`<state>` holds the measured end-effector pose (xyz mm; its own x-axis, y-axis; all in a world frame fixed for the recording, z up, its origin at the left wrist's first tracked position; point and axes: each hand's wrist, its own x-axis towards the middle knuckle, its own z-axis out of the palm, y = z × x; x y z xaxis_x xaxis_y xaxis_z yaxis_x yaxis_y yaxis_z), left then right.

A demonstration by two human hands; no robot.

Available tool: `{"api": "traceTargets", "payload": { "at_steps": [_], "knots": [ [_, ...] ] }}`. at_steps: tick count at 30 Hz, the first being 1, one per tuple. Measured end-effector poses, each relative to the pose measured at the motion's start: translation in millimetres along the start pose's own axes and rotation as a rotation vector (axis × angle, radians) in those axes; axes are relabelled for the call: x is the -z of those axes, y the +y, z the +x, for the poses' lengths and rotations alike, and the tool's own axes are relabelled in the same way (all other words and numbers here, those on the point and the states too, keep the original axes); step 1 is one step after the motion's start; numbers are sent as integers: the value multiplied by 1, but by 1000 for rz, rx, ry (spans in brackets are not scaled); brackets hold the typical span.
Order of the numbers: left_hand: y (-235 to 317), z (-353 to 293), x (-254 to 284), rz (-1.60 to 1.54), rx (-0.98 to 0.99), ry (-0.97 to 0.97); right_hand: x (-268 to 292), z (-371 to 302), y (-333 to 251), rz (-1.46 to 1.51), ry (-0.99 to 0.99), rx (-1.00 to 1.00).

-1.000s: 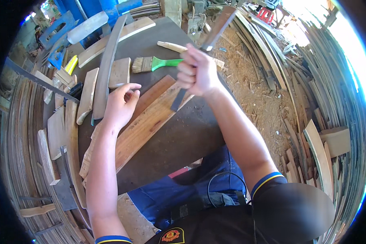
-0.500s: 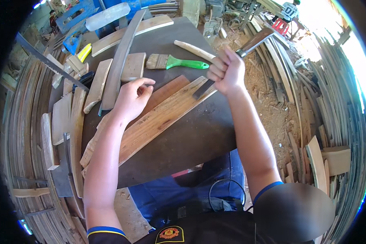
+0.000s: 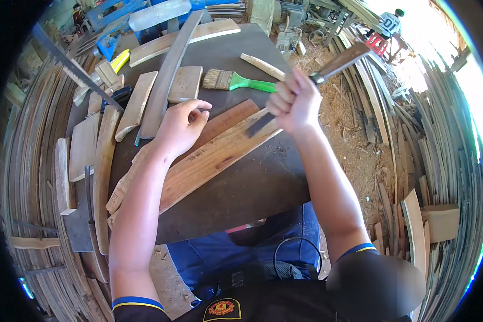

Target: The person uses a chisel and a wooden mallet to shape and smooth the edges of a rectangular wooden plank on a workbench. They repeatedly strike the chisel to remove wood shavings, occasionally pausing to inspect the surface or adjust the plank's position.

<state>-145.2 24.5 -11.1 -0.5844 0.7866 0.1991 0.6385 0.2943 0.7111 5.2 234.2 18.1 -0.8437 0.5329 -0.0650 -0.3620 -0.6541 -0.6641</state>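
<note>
Chisel, wooden-handled, slants across the upper centre of the frame in the right hand, whose fingers are clenched round it on the blade side of the ferrule; so low a hold probably gives close control of the edge. The blade points down-left over a light brown plank, but its tip is blurred, so I cannot tell whether it touches. That plank runs diagonally through the centre of the frame, beside a reddish-brown board, both on the dark bench. Left of centre, the left hand is over the wood with its fingers loosely curled, nothing visible between them; it may be steadying the pieces, though the contact is hidden. At upper centre a green-handled paintbrush lies flat near a squarish wooden block and a long grey wooden strip, all apparently set aside to leave working room. A saw slants through the upper left, among offcuts. I can make out no container holding anything; the pieces lie loose, and at the right edge long timber strips are simply heaped together.
</note>
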Motion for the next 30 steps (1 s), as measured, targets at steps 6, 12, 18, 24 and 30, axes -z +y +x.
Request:
{"api": "traceTargets", "payload": {
  "at_steps": [6,12,18,24,30],
  "knots": [
    [7,8,-7,-23,-19,-29,39,11,-32,-94,58,173],
    [2,6,-4,-15,-36,-15,-6,1,19,-33,-149,-44],
    [0,5,-2,-21,-37,-16,23,9,-24,-63,69,197],
    [5,6,-7,-14,-36,-32,13,8,3,-36,30,134],
    [-2,3,-6,-38,-70,19,1,5,12,-25,-48,71]
  ]
}}
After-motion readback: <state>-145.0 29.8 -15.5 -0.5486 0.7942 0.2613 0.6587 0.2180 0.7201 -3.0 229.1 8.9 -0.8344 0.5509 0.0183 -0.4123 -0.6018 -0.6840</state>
